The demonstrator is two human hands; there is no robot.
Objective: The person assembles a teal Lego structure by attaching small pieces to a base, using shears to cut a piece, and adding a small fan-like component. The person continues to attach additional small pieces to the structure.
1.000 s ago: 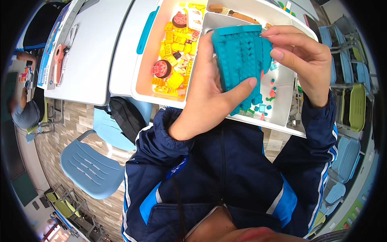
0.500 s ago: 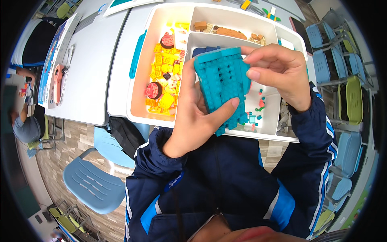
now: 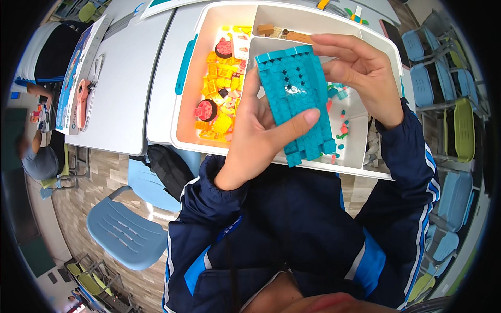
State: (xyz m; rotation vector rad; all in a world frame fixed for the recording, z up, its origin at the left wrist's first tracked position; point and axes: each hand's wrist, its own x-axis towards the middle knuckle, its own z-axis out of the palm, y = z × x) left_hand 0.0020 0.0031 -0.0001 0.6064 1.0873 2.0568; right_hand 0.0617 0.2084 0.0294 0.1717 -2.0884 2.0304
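My left hand (image 3: 263, 128) grips a teal building-brick model (image 3: 295, 104), a long studded slab with stepped ends, held up over a white storage box (image 3: 182, 133). The left thumb lies across its studded face; the other fingers are mostly hidden behind it. At the model's upper right corner is my right hand (image 3: 360, 73), open, thumb and fingers apart. Its fingertips come close to the edge; whether they touch it I cannot tell. Loose teal and coral pieces (image 3: 344, 128) lie in the box compartment below.
Yellow bricks (image 3: 222, 122) and red-hubbed wheels (image 3: 207, 110) fill the left compartment; brown pieces (image 3: 297, 36) lie in the back one. A flat box (image 3: 78, 78) and a pink handheld tool (image 3: 82, 101) are farther left. Blue chairs (image 3: 125, 229) stand around. Other people are at the far left.
The model has tipped so its studded face shows more fully. My right hand has shifted slightly up, and its fingers have spread from the model's right edge. The whole view has shifted a little.
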